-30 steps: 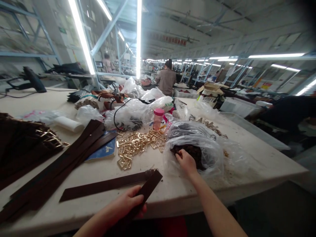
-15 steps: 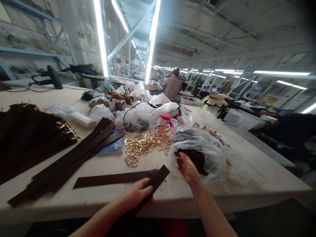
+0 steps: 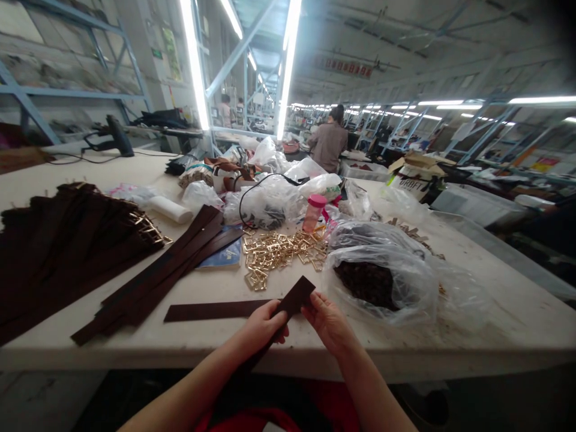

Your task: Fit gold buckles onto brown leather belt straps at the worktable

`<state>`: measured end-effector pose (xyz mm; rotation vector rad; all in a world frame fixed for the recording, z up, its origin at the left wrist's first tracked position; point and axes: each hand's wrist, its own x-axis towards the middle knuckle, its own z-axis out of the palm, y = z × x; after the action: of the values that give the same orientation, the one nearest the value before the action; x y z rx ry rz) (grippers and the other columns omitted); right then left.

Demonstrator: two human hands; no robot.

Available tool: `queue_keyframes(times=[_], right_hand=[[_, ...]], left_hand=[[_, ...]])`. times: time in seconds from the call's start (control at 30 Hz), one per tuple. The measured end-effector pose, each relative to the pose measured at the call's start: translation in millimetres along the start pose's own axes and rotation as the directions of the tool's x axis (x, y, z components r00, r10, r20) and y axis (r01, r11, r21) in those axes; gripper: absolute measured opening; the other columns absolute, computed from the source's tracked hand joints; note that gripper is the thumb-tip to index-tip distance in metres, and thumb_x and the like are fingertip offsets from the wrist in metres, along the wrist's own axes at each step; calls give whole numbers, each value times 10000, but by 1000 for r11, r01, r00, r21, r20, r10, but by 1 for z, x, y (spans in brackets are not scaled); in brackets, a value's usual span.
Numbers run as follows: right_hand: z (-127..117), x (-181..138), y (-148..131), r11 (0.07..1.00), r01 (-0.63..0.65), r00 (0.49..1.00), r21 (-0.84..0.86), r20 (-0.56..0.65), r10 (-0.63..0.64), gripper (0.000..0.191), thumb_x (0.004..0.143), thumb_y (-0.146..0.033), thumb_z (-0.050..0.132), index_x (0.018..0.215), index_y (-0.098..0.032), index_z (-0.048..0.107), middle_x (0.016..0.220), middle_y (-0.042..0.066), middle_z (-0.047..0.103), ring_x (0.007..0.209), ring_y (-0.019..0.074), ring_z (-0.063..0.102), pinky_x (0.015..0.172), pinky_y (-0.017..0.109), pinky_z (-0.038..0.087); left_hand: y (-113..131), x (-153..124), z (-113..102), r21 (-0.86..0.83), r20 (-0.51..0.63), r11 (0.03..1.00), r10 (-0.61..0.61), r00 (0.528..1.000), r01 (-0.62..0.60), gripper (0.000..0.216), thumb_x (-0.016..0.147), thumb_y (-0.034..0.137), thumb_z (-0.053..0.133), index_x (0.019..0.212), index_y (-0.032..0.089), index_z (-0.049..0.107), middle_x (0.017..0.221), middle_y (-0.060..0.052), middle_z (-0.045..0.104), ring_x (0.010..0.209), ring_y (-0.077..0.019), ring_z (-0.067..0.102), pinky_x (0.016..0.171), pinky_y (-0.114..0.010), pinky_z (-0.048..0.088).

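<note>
My left hand is closed around a dark brown strap, which looks like leather. The strap's free end points up and away over the table. My right hand pinches the edge of that end, thumb and fingertips together. Whether a small dark loop is still in those fingers is hidden. Behind my hands lies another dark strap, flat on the table. Gold rectangular buckles sit in a loose heap beyond. To the right, a clear plastic bag lies open with small dark brown pieces inside.
Straps with gold buckles are stacked at the left. Loose straps partly cover a blue booklet. A pink-lidded jar stands behind the buckles. Plastic bags crowd the back. A person is further off.
My right hand has moved left from the bag's mouth, where it held a small dark loop, to the strap's end. The left hand keeps its hold. The view has shifted slightly.
</note>
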<state>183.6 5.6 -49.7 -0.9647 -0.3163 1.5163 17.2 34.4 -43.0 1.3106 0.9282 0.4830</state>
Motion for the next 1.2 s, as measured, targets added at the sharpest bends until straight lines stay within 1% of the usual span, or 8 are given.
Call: queue_keyframes(times=[0.2,0.4,0.5,0.67,0.8,1.0,1.1,1.2], right_hand=[[-14,4,-1,999,21,996,47,-89,-16,264,570,-266,781,757,-187,613,767,-22,667,699,99,617,616,196,496],[-18,4,5,979,155,980,-128,-106,-169,236,593,-308,763,730,-205,600,688,-48,611,623,77,554,574,184,445],[-22,2,8,963,188,975,-192,-82,-206,286,608,-310,752,851,-233,625,812,-40,631,679,80,544,596,186,424],[-30,-2,8,864,227,970,-450,28,-240,342,661,-363,696,968,-220,645,908,13,653,737,129,541,693,268,425],[-28,-4,12,857,248,968,-451,95,-231,353,656,-333,703,984,-225,629,868,6,651,787,150,556,734,284,434],[-17,-2,38,951,155,986,-267,103,-131,455,676,-330,694,1086,-218,531,973,38,639,870,182,580,764,304,453],[-6,-6,49,934,151,987,-324,101,-124,461,688,-323,685,1102,-219,509,1029,42,627,918,194,578,776,299,453],[4,-4,49,887,153,972,-435,230,-54,420,702,-335,665,1076,-217,516,1014,40,630,914,205,586,761,306,460]], left_hand=[[3,-9,-1,125,-2,992,33,999,-33,233,794,381,428,820,158,490,574,23,560,477,-105,514,477,-209,398],[5,-18,3,308,-2,949,67,998,-64,206,806,326,380,771,166,505,549,32,548,505,-109,505,506,-202,371],[6,-21,3,329,57,944,17,998,-35,203,800,322,376,770,169,506,539,32,537,480,-111,488,464,-199,348],[9,-25,-3,285,158,958,-68,985,21,191,783,307,372,795,170,505,546,32,530,448,-108,465,419,-197,336],[11,-23,-3,221,218,974,-106,970,57,161,771,290,381,787,173,491,541,37,524,442,-105,462,421,-199,350],[3,-16,4,94,84,993,-81,993,73,261,777,307,449,989,156,465,560,36,552,479,-109,505,459,-202,383],[-6,-11,3,-8,71,997,-79,994,80,460,790,339,466,1199,162,352,555,50,541,457,-111,505,449,-212,403],[-11,-5,-5,-75,54,997,-14,998,18,497,814,431,435,1215,152,345,543,53,518,425,-102,484,417,-204,391]])
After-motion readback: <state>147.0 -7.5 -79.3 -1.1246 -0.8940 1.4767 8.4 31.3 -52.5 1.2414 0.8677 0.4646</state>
